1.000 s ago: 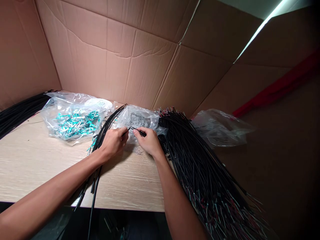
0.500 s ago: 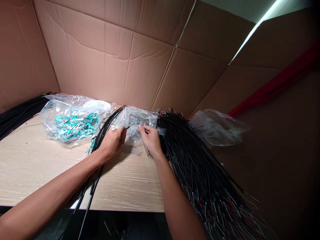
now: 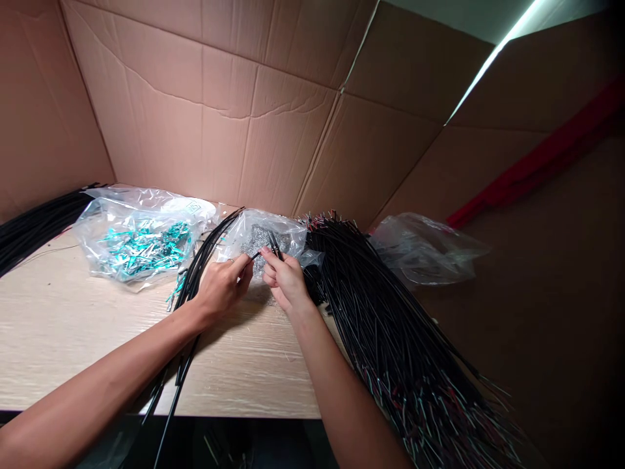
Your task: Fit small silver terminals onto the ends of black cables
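My left hand (image 3: 227, 283) is closed round a black cable, whose dark end (image 3: 254, 256) pokes out past the fingertips. Thumb and finger of my right hand (image 3: 283, 277) pinch at that end. A dark, slim two-pronged tool (image 3: 275, 245) sticks up from my right hand. Both hands are close together in front of a clear bag (image 3: 234, 236) of small silvery pieces. More black cables (image 3: 198, 260) run beneath my left wrist and over the table's front edge.
A clear bag of teal and silver pieces (image 3: 141, 251) lies left. On the right are a thick bundle of black cables (image 3: 381, 299) and a crumpled clear bag (image 3: 424, 251). Cardboard (image 3: 219, 98) stands behind the wooden table (image 3: 73, 339). More cables (image 3: 39, 215) lie far left.
My right hand has turned and moved slightly left to the cable end, and the dark tool now shows upright in it. My left hand has shifted slightly right.
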Action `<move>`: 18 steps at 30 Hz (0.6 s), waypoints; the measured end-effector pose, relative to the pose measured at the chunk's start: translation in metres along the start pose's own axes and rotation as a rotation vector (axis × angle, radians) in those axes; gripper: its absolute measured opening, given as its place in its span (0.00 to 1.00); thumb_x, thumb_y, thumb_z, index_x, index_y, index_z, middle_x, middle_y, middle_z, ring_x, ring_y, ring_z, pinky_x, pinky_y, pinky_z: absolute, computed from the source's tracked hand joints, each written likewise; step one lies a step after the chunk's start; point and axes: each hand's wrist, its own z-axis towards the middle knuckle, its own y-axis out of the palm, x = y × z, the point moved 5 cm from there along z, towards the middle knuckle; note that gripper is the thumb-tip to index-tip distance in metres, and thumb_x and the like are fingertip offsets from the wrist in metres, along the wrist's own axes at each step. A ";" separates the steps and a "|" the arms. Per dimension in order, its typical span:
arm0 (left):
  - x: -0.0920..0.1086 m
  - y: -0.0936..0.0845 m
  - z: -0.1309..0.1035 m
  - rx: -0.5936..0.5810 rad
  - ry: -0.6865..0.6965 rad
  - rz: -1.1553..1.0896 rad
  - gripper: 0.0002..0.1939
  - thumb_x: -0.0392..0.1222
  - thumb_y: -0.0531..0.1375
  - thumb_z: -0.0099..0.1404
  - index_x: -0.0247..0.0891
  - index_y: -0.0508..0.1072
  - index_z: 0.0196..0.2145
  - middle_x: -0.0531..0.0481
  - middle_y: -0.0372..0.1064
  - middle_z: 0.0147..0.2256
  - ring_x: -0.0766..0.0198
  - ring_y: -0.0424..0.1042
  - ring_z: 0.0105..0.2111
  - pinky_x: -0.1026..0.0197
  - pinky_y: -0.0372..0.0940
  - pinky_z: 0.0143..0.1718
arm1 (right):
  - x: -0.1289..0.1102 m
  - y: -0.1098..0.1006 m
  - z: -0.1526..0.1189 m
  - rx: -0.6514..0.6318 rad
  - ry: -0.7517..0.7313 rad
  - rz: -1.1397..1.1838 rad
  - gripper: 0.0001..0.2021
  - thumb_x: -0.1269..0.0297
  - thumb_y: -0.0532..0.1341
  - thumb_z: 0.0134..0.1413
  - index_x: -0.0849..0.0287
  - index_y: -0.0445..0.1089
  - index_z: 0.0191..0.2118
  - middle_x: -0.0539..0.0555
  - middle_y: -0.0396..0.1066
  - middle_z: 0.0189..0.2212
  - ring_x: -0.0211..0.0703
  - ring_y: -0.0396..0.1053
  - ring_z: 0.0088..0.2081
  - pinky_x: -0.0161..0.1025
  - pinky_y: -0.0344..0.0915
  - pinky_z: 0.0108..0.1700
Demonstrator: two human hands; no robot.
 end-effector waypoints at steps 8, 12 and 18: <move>-0.004 -0.003 0.001 0.032 -0.048 -0.033 0.11 0.40 0.54 0.74 0.38 0.68 0.32 0.55 0.65 0.20 0.69 0.61 0.17 0.64 0.49 0.23 | -0.004 -0.001 -0.003 0.170 -0.264 -0.310 0.17 0.51 0.69 0.51 0.56 0.67 0.26 0.47 0.63 0.24 0.36 0.58 0.26 0.36 0.55 0.25; -0.001 -0.004 0.000 0.058 0.008 0.000 0.12 0.39 0.53 0.73 0.39 0.67 0.30 0.56 0.63 0.19 0.70 0.58 0.16 0.64 0.47 0.23 | -0.002 -0.004 -0.002 0.206 -0.180 -0.279 0.20 0.45 0.68 0.52 0.55 0.67 0.26 0.45 0.58 0.20 0.36 0.56 0.23 0.36 0.50 0.22; 0.001 -0.001 -0.002 0.040 0.002 0.009 0.11 0.39 0.53 0.73 0.39 0.68 0.31 0.56 0.63 0.19 0.69 0.59 0.16 0.63 0.47 0.22 | -0.002 0.004 -0.004 0.091 -0.077 -0.041 0.18 0.52 0.73 0.46 0.55 0.65 0.28 0.41 0.47 0.21 0.32 0.39 0.21 0.38 0.39 0.22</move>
